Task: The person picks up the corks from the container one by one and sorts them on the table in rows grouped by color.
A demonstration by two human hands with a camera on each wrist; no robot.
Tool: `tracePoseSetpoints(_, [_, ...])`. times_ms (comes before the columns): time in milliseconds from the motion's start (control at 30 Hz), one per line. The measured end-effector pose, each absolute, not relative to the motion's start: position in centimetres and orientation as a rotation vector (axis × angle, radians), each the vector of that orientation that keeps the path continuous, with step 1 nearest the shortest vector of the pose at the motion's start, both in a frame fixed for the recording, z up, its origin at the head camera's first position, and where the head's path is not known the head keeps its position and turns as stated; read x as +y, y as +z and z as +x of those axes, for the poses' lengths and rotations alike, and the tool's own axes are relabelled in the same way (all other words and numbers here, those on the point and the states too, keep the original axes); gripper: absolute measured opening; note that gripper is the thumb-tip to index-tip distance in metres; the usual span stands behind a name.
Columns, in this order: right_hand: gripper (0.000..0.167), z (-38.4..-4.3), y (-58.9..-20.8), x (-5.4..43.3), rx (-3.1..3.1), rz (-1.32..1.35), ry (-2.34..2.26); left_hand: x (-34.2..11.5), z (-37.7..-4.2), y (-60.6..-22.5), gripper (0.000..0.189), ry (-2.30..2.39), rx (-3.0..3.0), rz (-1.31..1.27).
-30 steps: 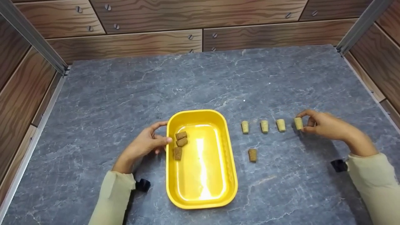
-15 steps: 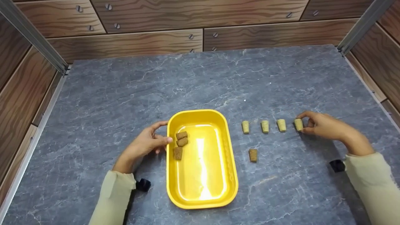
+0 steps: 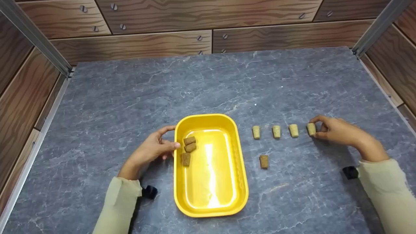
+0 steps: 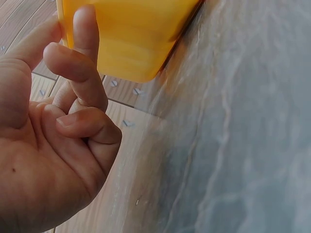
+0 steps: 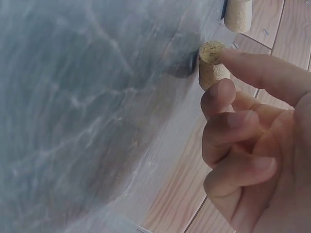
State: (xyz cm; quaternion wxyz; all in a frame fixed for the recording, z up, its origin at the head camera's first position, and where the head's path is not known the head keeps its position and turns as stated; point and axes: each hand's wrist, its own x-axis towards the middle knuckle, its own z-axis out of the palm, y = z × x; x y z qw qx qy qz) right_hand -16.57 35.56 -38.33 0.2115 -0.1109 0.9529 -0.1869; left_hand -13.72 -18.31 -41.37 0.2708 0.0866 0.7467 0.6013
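My left hand [image 3: 151, 148] holds the yellow tray [image 3: 243, 169] by its left wall, thumb over the rim and fingers outside. In the left wrist view the fingers are curled beside the tray wall. Inside the tray, along its left side, lie three brown tapered corks [image 3: 185, 159]. To the right, my right hand [image 3: 338, 130] pinches a pale cork stopper [image 5: 214, 73] between thumb and index finger, at the right end of a row. Three more pale corks [image 3: 276, 132] make up the rest of that row. A single brown cork [image 3: 264, 161] sits below the row's left part.
The grey marbled tabletop [image 3: 146, 87] runs back to a wood-patterned wall [image 3: 156, 47]. Metal posts [image 3: 48, 42] stand at the back corners, with wood-patterned panels at both sides. Two tiny white specks [image 3: 255, 104] lie on the table behind the corks.
The right hand and its pale cork have come down slightly at the row's right end. The left hand, tray and other corks stay in place.
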Motion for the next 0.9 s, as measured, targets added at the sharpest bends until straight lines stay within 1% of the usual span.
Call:
tracePoseSetpoints(267, [0.055,-16.0,-37.3,35.4,2.691,-0.325,-0.533,-18.3,-13.7,-41.3,0.074,1.637,1.996,0.235])
tracePoseSetpoints(400, [0.054,-15.5,-36.3,34.6,2.749,-0.357,-0.592,-18.3,-13.7,-41.4,0.073,1.643,1.994,0.271])
tracePoseSetpoints(567, [0.052,-14.7,-35.4,32.7,2.767,-0.419,-0.681,-18.3,-13.8,-41.4,0.074,1.634,2.004,0.264])
tracePoseSetpoints(700, [0.046,-14.1,-34.9,30.6,2.777,-0.534,-0.743,-18.3,-13.8,-41.4,0.075,1.631,2.006,0.245])
tracePoseSetpoints(900, [0.045,-13.5,-34.0,27.1,2.776,-0.677,-0.691,-18.3,-13.7,-41.4,0.075,1.635,2.007,0.225])
